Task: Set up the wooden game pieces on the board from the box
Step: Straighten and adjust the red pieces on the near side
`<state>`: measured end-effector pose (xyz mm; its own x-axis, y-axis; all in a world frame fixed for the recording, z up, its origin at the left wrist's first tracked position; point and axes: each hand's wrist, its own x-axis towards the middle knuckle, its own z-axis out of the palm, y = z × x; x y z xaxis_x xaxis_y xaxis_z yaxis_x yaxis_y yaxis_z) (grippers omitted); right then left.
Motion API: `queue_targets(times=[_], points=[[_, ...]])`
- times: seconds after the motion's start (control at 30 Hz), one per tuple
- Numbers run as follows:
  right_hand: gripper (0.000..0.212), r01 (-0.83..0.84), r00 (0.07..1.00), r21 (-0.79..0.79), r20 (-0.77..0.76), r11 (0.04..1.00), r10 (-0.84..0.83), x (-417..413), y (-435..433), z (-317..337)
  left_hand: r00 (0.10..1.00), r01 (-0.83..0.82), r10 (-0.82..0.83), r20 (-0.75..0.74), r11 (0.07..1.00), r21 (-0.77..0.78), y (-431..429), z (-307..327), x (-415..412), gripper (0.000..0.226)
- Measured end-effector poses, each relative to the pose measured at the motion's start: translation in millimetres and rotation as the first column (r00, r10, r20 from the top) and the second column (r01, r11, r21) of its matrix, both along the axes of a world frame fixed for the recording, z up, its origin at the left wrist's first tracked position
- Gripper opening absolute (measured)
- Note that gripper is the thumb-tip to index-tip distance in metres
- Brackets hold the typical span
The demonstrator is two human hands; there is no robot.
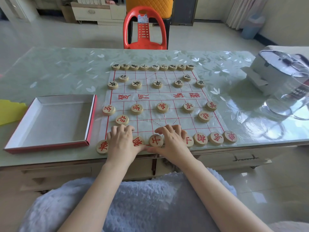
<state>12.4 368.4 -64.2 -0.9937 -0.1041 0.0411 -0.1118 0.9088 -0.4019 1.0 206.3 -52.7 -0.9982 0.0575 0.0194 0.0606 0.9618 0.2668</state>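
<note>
Left hand (122, 142), right hand (173, 143) flat over red pieces (200, 139), bottom edge of board (167, 97), lower centre. Both grips slack, fingers resting, pinching nothing.

a table (66, 72) with a glossy, pale green, leaf-patterned cover filled the middle. behind its far edge stood 1 red plastic chair (145, 42), with an orange quilted panel (148, 3) behind it. a flat yellow thing (10, 111) lay at the table's left edge. at the right end sat a white appliance (275, 69), a clear glass vessel (287, 101) just in front. a blue bin (252, 25) stood near a curtain (242, 10). fluffy pale blue fabric (142, 206) filled the bottom.
</note>
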Motion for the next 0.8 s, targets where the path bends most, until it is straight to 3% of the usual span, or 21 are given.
queue_targets(times=[0.13, 0.27, 0.43, 0.6, 0.8], points=[[0.06, 0.012, 1.0, 0.01, 0.025, 1.0, -0.012, -2.2, -1.6, -1.0, 0.999, -0.018, 0.019, 0.042, 0.999, -0.03, 0.4, 0.0, 0.1, 0.062], [0.048, -0.023, 0.999, -0.083, 0.043, 0.996, 0.027, -1.5, 1.2, -3.3, 0.993, 0.072, -0.079, 0.084, 0.994, 0.078, 0.7, 0.5, 1.3, 0.044], [0.059, -0.053, 0.996, -0.181, 0.068, 0.982, 0.066, 2.2, 8.0, -2.0, 0.976, 0.118, -0.148, 0.16, 0.976, 0.185, 2.3, 8.8, 3.5, 0.067], [0.066, 0.006, 1.0, -0.077, 0.021, 0.997, -0.004, 0.1, 5.7, 0.2, 0.997, 0.059, -0.059, 0.043, 0.998, 0.003, -2.1, 0.8, 0.3, 0.069], [0.049, -0.041, 0.998, -0.05, 0.038, 0.998, 0.043, -1.5, 1.8, -3.5, 0.999, 0.038, -0.037, 0.012, 0.999, -0.011, -1.3, -2.4, 0.8, 0.057]])
